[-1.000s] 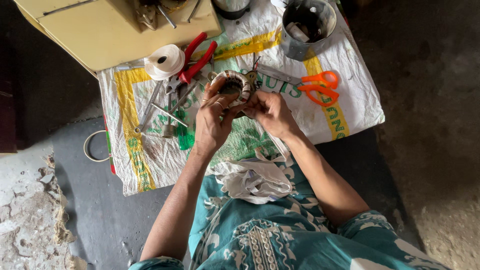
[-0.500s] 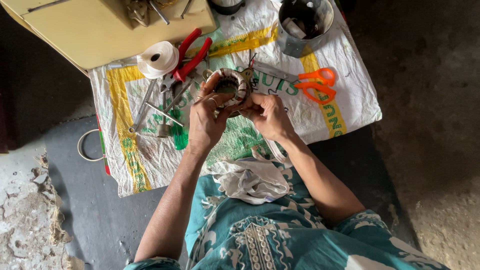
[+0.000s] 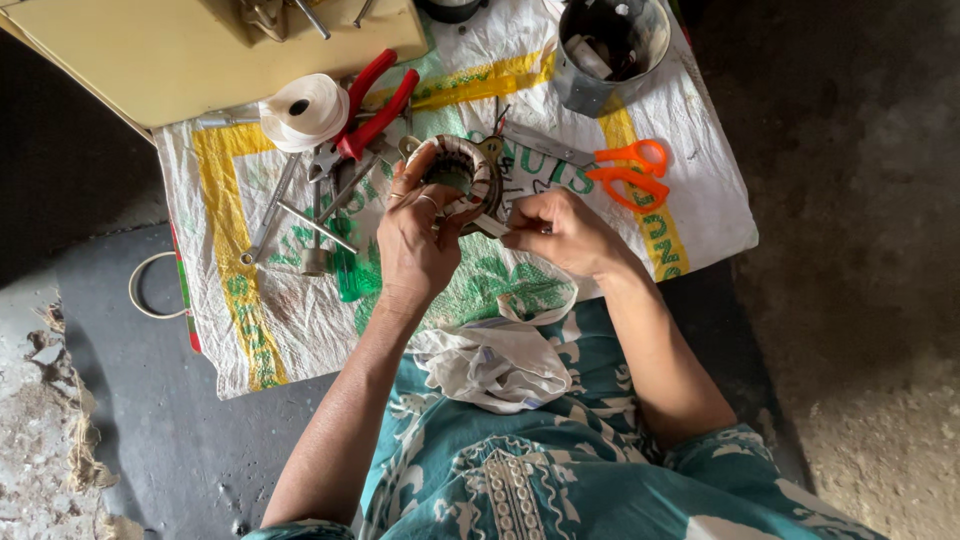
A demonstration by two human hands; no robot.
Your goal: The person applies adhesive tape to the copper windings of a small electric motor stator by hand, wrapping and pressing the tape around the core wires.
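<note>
The left hand [image 3: 415,240] holds the wound coil ring [image 3: 462,172]; the right hand [image 3: 560,232], beside the ring, pinches a small strip [image 3: 487,224] against it, binding step in hand; next needs steady pulling

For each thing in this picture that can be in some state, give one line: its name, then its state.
left hand: gripping the ring-shaped wound coil
right hand: pinching a white strip against the coil
orange scissors: shut, lying flat
red pliers: handles spread
white tape roll: lying flat
metal can: upright, open
white cloth: crumpled on lap
</note>
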